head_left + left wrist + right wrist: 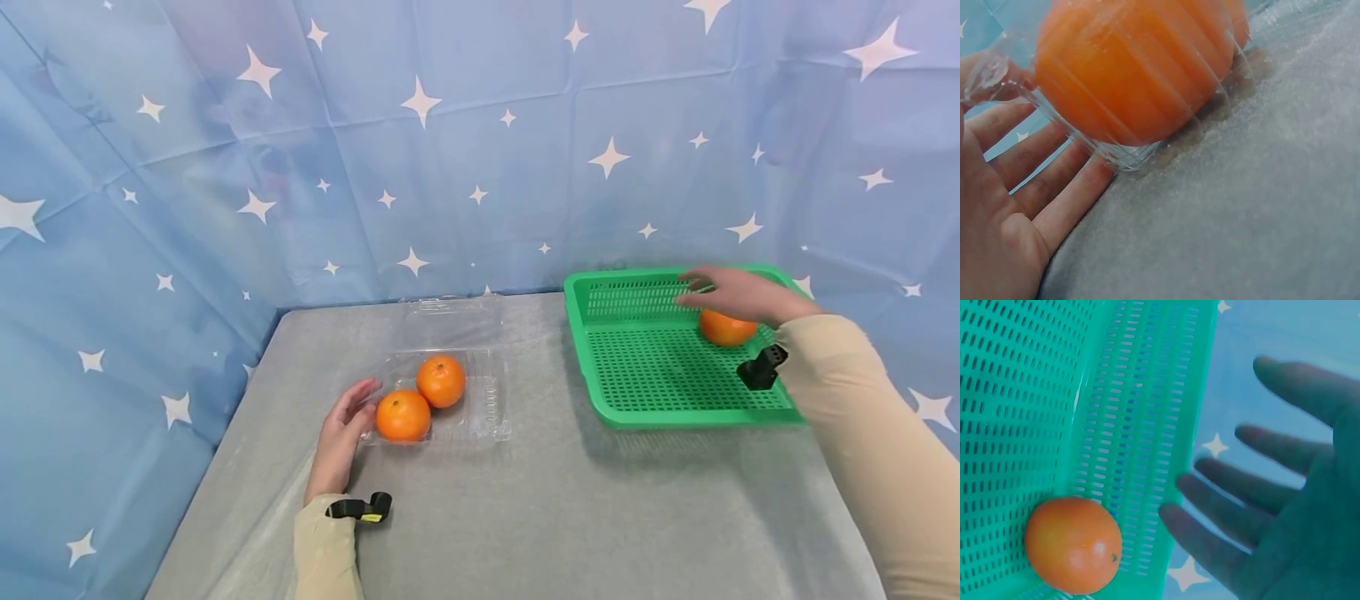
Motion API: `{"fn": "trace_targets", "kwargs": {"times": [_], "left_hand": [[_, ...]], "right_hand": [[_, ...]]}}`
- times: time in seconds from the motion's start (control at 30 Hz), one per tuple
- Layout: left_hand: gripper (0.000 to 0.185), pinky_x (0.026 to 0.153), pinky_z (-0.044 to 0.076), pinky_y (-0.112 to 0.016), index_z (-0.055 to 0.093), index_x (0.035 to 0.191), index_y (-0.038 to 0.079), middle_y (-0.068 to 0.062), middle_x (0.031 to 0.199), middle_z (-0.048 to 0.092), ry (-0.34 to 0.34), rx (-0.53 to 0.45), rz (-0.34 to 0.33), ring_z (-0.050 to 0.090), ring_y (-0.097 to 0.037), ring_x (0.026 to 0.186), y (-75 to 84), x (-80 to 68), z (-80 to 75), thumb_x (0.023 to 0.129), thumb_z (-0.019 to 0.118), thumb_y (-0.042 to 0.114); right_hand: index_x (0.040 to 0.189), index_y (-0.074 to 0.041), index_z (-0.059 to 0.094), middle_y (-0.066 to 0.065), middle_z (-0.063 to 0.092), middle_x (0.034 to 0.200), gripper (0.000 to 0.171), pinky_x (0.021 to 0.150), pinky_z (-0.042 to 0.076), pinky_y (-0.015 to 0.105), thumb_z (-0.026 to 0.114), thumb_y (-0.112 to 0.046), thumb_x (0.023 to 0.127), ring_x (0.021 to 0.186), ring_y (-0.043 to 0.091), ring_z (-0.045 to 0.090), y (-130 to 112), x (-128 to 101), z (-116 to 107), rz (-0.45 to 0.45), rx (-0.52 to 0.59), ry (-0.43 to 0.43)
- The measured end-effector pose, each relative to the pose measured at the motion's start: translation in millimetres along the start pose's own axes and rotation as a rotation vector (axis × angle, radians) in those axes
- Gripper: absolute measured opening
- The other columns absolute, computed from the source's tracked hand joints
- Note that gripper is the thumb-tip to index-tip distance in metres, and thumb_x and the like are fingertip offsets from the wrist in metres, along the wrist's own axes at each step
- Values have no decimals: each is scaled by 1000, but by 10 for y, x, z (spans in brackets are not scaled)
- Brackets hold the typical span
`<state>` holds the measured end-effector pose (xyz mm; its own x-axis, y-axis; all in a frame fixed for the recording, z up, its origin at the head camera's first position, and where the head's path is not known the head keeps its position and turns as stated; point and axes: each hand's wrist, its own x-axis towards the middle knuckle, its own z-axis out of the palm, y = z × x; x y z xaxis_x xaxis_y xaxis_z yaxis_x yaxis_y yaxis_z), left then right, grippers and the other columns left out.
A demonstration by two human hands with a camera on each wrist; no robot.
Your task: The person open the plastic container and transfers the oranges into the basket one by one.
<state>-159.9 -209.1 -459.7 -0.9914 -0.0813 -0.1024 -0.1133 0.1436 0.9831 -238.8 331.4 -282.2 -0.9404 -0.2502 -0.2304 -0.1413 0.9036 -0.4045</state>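
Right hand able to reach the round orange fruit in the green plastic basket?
Likely yes: the right hand is empty and close by; the green plastic basket is open-topped, and nothing covers the round orange fruit.

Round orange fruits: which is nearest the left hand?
The leftmost orange fruit, in the clear plastic box, beside the left hand; its neighbour sits farther, the third in the green plastic basket.

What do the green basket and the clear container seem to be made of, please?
The green basket looks like moulded plastic, slightly glossy, with regular slots. The clear container is probably thin, shiny plastic: an orange shows through its ribbed wall.
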Motion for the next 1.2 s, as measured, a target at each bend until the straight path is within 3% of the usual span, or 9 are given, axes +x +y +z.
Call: {"fn": "trace_targets", "kwargs": {"times": [0.4,0.63,0.97,1.2], "left_hand": [[41,92,39,-36,45,128,27,8,127,46,-26,-40,41,46,-13,114,-88,-31,19,88,54,33],[43,93,38,-38,44,128,27,8,127,46,-24,-44,42,46,-13,114,-70,-8,1,88,54,35],[41,95,36,-38,45,128,27,6,128,45,-21,-42,7,45,-13,115,7,-13,-17,88,54,33],[41,94,36,-39,44,130,23,3,130,45,-37,-49,39,45,-14,115,39,-13,-30,90,53,27]], "right_hand": [[134,-7,36,21,48,124,65,83,38,53,49,-49,86,110,38,46,-335,-30,115,-113,35,-33],[136,-14,33,9,48,126,65,87,38,49,51,-50,85,114,29,45,-596,8,245,-147,66,17],[141,-20,23,6,47,127,75,86,40,47,50,-57,81,115,26,46,-876,41,387,-214,70,85],[140,-18,26,5,42,132,74,92,36,47,49,-57,81,119,23,41,-1107,-3,477,-249,50,137]]}}
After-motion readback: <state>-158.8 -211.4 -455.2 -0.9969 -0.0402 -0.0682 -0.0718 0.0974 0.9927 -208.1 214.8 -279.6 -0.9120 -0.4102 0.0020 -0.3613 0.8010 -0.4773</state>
